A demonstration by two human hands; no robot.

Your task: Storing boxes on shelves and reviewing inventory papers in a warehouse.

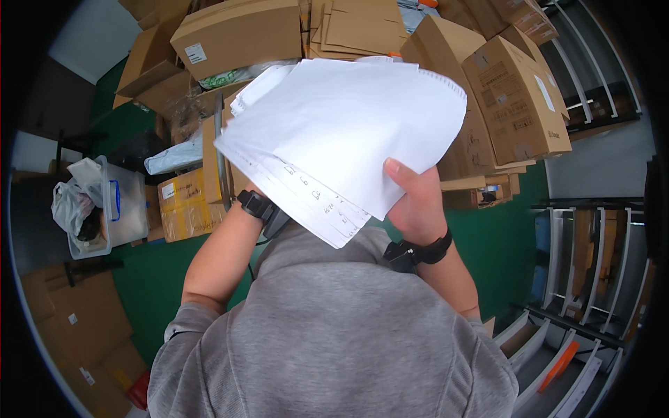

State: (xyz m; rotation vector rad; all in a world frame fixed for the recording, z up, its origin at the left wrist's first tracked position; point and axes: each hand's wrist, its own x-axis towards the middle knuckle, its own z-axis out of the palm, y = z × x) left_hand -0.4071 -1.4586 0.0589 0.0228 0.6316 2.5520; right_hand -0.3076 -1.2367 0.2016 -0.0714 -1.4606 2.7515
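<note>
A loose stack of white paper sheets (341,125) is held up in front of me, its sheets fanned out toward the lower left. Handwritten marks show on the lower sheets, while the top one looks blank. My right hand (416,200) grips the stack's lower right edge, thumb on top and fingers hidden underneath. Only a sliver of my left hand (254,188) shows by the lower left edge; the sheets cover its fingers, so its grip does not show. Both wrists wear black bands.
Beyond the paper are stacked cardboard boxes (237,38) and a tall open carton (516,101). On the left, a clear plastic bin (129,216) holds plastic bags, beside a yellow-taped box (185,207). Metal shelving (592,258) stands along the right above a green floor (505,240).
</note>
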